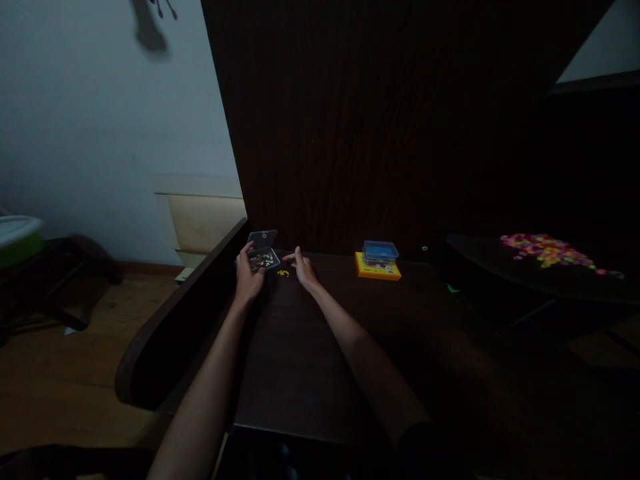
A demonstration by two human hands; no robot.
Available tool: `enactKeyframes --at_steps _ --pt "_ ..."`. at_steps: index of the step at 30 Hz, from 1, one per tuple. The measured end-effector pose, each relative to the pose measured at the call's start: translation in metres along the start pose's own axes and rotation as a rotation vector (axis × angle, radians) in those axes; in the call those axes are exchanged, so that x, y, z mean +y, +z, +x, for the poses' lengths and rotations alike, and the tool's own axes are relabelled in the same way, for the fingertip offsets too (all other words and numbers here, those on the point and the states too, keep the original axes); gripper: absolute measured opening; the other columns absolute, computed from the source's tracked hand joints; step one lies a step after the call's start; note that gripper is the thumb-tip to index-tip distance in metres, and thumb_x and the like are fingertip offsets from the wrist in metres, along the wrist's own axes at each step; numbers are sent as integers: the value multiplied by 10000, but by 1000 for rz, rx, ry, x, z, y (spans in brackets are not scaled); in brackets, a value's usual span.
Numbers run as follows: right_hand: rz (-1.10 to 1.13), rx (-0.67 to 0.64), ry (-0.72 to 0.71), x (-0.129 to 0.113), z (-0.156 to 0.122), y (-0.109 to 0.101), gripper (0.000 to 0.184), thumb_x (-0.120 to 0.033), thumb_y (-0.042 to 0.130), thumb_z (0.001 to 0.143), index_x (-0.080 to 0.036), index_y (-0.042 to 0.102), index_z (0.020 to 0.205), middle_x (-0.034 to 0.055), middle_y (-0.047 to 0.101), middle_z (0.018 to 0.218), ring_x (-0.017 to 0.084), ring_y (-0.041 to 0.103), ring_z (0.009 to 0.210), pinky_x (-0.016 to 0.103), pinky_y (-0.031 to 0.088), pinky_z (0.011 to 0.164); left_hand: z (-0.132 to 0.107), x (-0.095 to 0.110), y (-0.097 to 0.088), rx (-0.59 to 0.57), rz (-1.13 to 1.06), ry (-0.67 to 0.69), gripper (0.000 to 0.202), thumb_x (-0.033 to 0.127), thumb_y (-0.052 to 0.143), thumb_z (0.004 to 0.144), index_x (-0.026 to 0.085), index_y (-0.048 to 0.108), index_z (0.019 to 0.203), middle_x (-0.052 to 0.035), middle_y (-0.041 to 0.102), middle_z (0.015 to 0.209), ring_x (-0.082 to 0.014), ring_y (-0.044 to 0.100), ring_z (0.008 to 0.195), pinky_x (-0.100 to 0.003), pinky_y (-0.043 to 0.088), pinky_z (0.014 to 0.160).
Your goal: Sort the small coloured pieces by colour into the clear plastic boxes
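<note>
A small clear plastic box (273,265) sits at the far left of the dark table, its hinged lid (263,239) raised. Small mixed pieces (260,261), pale and brownish, lie inside; they are too small to name. My left hand (249,277) is wrapped around the box's left side, thumb at the front. Just right of the box is my right hand (303,269), fingers apart and pointing left, with nothing visible in it. Several small yellow pieces (283,273) lie on the table between my two hands.
A blue-tinted clear box (381,251) rests on a yellow box (379,272) at the back right. Farther right, many colourful small pieces (547,251) are heaped on a dark surface. A raised dark side panel (175,327) borders the table's left; a dark wooden panel (350,133) stands behind.
</note>
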State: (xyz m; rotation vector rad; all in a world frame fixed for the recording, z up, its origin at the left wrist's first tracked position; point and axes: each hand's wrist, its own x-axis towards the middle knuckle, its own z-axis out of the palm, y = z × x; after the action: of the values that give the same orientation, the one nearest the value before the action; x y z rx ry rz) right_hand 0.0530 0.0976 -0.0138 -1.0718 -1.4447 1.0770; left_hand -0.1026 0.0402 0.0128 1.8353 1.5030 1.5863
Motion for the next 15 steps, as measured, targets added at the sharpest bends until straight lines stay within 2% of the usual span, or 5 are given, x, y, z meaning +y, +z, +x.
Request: enactKeyframes --at_steps 3,7,9,12,15 --pt "-114 -7 -21 -1 -2 3 764 -694 134 878 -209 724 882 64 710 995 192 620 1016 344 416 952 -2 8 0 16 30 -6 712 49 532 654 244 389 1324 -117 387 1295 -272 473 1177 -472 425 1008" --pt "-193 -51 -89 -6 -8 3 757 -685 133 886 -217 725 951 65 712 1008 205 621 1042 326 412 958 -5 13 0 -91 46 17 749 50 496 672 246 335 1377 -118 344 1320 -219 560 1023 -463 472 953" --pt "-207 -66 -111 -9 -10 2 746 -677 141 891 -214 716 1004 68 707 1043 211 609 1074 320 414 960 -6 14 0 -113 105 62 759 51 489 673 243 325 1388 -111 348 1318 -236 526 1096 -484 426 1007" --pt "-224 -75 -118 -11 -12 1 717 -658 161 903 -207 694 1068 73 688 1109 222 590 1114 329 415 966 -9 16 -2 -180 201 164 754 58 491 685 237 322 1397 -102 348 1334 -276 401 1259 -516 328 1086" --pt "-226 -93 -134 -12 -12 2 661 -622 181 924 -219 678 1091 60 674 1144 211 575 1141 335 403 985 -11 21 -4 -253 231 234 743 58 494 698 238 328 1400 -102 349 1349 -289 376 1287 -521 307 1100"
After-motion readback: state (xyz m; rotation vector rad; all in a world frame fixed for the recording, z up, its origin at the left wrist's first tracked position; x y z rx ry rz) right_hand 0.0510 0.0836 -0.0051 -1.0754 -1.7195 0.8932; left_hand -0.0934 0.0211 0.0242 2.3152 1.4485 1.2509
